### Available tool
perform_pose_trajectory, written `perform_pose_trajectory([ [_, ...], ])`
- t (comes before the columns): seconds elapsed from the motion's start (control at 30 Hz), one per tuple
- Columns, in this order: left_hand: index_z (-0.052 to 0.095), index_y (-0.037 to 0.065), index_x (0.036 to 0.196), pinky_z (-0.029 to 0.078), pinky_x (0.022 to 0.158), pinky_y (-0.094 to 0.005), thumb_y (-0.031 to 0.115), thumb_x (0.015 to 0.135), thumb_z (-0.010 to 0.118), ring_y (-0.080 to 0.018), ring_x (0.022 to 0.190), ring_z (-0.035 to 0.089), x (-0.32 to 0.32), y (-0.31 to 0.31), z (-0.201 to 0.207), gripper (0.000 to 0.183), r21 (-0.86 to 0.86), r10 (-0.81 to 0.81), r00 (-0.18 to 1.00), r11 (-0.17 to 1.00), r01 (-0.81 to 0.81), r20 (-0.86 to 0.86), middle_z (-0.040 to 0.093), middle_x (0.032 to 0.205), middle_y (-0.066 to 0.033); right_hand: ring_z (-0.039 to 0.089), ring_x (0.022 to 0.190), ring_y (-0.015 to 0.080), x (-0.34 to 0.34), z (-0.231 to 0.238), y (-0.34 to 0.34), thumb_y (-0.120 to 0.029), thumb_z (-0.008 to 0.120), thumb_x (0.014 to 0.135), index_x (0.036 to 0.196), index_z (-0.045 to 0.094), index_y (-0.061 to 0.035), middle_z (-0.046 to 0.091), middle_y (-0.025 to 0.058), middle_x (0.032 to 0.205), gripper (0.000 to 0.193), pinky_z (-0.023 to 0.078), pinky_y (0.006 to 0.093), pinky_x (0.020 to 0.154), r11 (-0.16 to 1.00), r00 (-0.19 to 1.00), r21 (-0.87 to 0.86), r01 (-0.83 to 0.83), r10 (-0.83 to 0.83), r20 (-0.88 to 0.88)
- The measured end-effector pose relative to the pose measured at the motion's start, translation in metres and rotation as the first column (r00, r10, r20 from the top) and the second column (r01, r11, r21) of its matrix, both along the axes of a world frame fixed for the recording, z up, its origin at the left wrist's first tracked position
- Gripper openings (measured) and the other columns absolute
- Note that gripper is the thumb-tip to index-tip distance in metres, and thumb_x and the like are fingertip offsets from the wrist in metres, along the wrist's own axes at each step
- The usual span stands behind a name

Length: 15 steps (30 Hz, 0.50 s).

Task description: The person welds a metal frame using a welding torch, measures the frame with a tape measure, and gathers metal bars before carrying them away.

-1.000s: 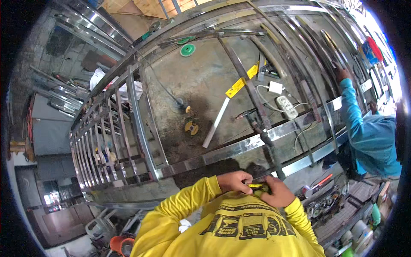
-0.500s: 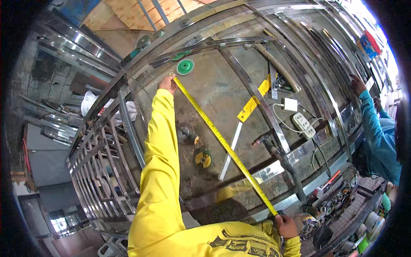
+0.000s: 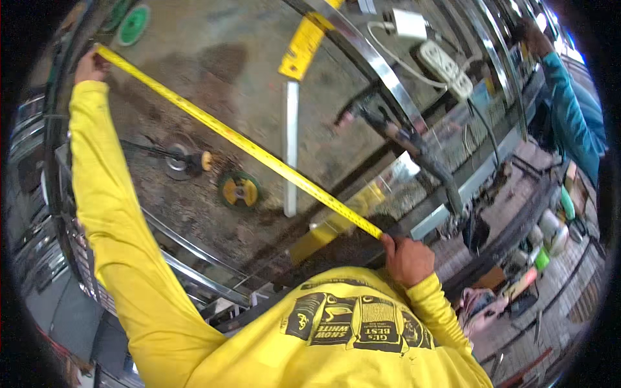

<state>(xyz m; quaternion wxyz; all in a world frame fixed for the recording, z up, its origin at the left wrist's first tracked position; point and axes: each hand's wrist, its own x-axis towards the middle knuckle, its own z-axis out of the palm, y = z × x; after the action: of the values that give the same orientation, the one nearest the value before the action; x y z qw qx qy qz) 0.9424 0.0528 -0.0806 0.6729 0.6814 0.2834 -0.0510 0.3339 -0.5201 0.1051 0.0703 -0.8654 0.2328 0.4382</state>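
Note:
A yellow tape measure (image 3: 259, 154) is pulled out straight across the work surface, slanting from far left to near right. My left hand (image 3: 90, 66) pinches its far end, beside a green disc (image 3: 134, 26). Close to my body, my right hand (image 3: 411, 260) is closed around the near end; the fingers hide the case. Under the blade lies a silver metal strip (image 3: 291, 149), in line with a yellow flat piece (image 3: 304, 46). Left of that strip rest a yellow-and-green round disc (image 3: 239, 191) and a small tool with a metal disc (image 3: 176, 161).
A shiny metal bar (image 3: 388, 74) crosses the right side, near a white power strip (image 3: 446, 69) and a white adapter (image 3: 409, 24) with cables. A dark-handled tool (image 3: 424, 155) lies below them. At far right, another person's blue sleeve (image 3: 569, 97) reaches over the frame.
My view has shifted right and closer to the near edge, so the surface appears larger and further left. Both hands still hold the tape measure, which stays stretched out.

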Motion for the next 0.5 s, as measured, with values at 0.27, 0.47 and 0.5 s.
perform_pose_trajectory([
  [0.27,0.07,0.009,0.096,0.04,0.054,-0.032,0.028,0.097,0.07,-0.0168,0.061,0.056,-0.003,0.046,0.022,0.019,0.437,-0.37,0.921,0.853,0.286,0.12,0.065,0.076,-0.0032,0.067,0.061,0.0451,-0.013,-0.005,0.006,-0.053,0.052,0.099,0.066,0.069,-0.001,0.067,0.0255,0.069,0.064,0.053,0.0544,0.056,0.996,0.997,0.073,-0.046,0.05,-0.057],
  [0.47,0.071,0.007,0.101,0.045,0.059,-0.0303,0.024,0.097,0.069,-0.0178,0.068,0.059,0.001,0.047,0.016,0.017,0.403,-0.369,0.918,0.869,0.287,0.143,0.068,0.083,-0.0043,0.067,0.06,0.0458,-0.02,-0.009,0.007,-0.055,0.053,0.099,0.066,0.069,0.0,0.067,0.0266,0.069,0.066,0.055,0.0546,0.058,0.995,0.996,0.085,-0.05,0.056,-0.074],
  [0.5,0.071,0.006,0.102,0.045,0.06,-0.0304,0.023,0.098,0.069,-0.0181,0.07,0.06,0.003,0.045,0.016,0.018,0.34,-0.291,0.946,0.912,0.229,0.144,0.069,0.085,-0.0047,0.067,0.06,0.0458,-0.02,-0.009,0.007,-0.055,0.053,0.099,0.066,0.069,0.0,0.067,0.0266,0.069,0.066,0.055,0.0546,0.058,0.995,0.996,0.085,-0.052,0.058,-0.074],
])
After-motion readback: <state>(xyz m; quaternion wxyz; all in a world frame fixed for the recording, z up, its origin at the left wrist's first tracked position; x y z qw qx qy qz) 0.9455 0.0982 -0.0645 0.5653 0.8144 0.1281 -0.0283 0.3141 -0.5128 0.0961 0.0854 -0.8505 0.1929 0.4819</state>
